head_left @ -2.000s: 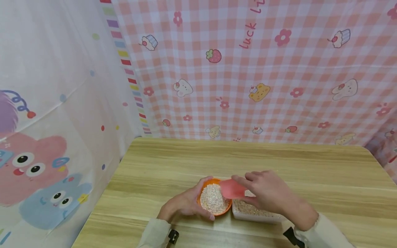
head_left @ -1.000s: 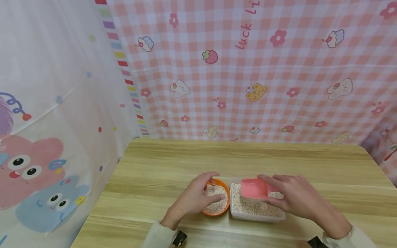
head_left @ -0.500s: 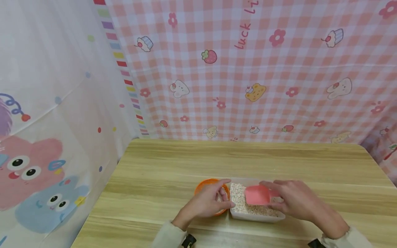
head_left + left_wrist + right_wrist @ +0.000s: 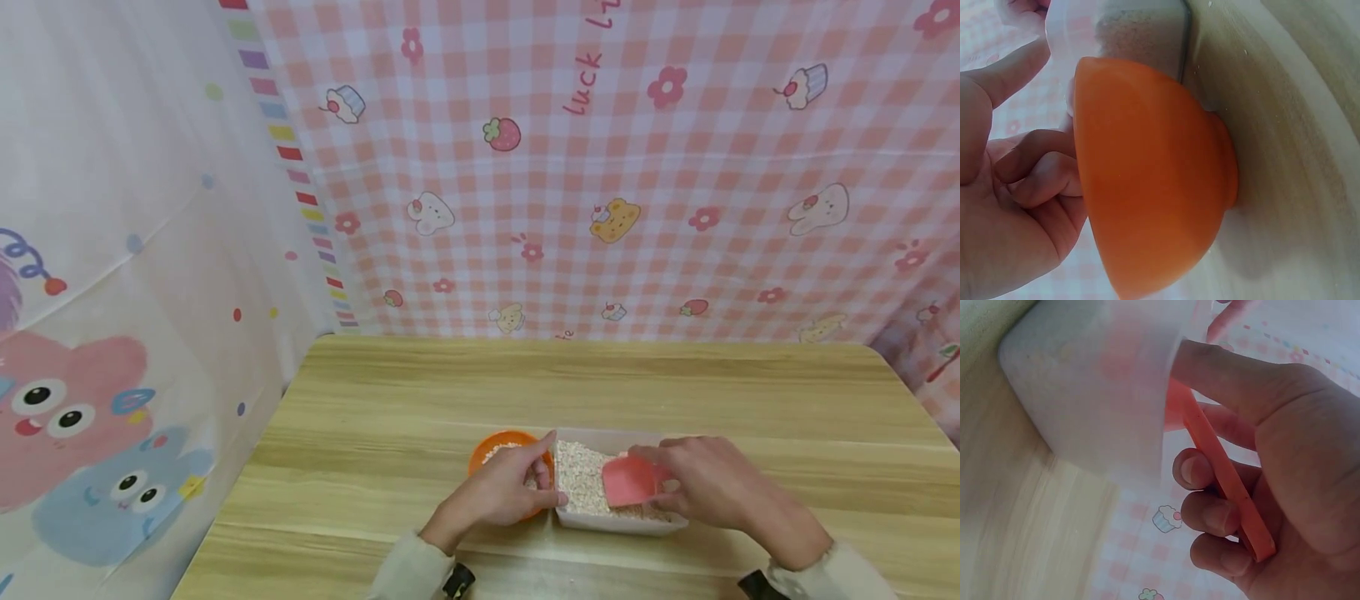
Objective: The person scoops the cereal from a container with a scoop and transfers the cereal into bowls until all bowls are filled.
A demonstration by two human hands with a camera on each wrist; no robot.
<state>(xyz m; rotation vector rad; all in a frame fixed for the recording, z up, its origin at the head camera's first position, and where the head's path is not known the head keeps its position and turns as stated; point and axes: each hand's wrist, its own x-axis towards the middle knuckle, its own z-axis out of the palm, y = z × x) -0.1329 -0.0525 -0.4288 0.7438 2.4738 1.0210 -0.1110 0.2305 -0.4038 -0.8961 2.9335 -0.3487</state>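
My right hand point(image 4: 708, 479) grips the handle of a pink scoop point(image 4: 628, 481), fingers curled round it in the right wrist view. The scoop's head is down in pale, oat-like flakes point(image 4: 581, 471) inside a translucent plastic tub point(image 4: 615, 523). Over the orange bowl point(image 4: 1147, 175) reaches my left hand point(image 4: 498, 487), its thumb and index finger spread across the tub's left end, fingertips at its rim. In the left wrist view, the other fingers curl beside the bowl's rim. More flakes lie in the bowl, largely hidden under that hand.
Bowl and tub stand side by side near the front of a wood-grain table point(image 4: 420, 392). A pink checked cloth point(image 4: 465, 183) hangs behind it, and a white cartoon-print cloth point(image 4: 180, 317) hangs on the left.
The scoop has moved right from over the bowl and down into the tub's flakes. My left hand has left the bowl's side and shifted right to the tub's left end.
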